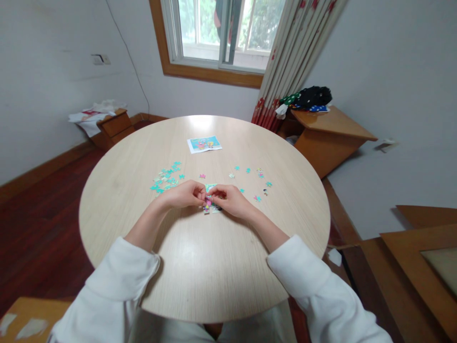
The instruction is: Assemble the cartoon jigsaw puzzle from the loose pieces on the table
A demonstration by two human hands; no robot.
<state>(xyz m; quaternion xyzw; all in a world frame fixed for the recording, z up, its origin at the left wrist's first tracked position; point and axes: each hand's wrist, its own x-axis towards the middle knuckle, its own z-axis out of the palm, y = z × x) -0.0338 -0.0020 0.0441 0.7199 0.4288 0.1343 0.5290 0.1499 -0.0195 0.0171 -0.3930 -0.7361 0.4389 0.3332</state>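
Observation:
Both my hands meet over a small joined patch of jigsaw puzzle (pixel 216 208) near the middle of the round table. The patch has pink, green and dark parts, and my fingers cover much of it. My left hand (pixel 185 194) is pinched at its left side, by a pink puzzle piece (pixel 208 203). From the right, my right hand (pixel 232 199) reaches in with thumb and fingers closed on the same spot. The fingertips of both hands touch or nearly touch around the pink piece. Exactly which hand grips it is hard to make out.
A heap of loose teal puzzle pieces (pixel 166 178) lies left of my hands. Several scattered pieces (pixel 261 175) lie to the right. A printed picture sheet (pixel 204 144) rests farther back on the round table (pixel 200 271). Wooden furniture (pixel 321 138) stands beyond the table's right edge.

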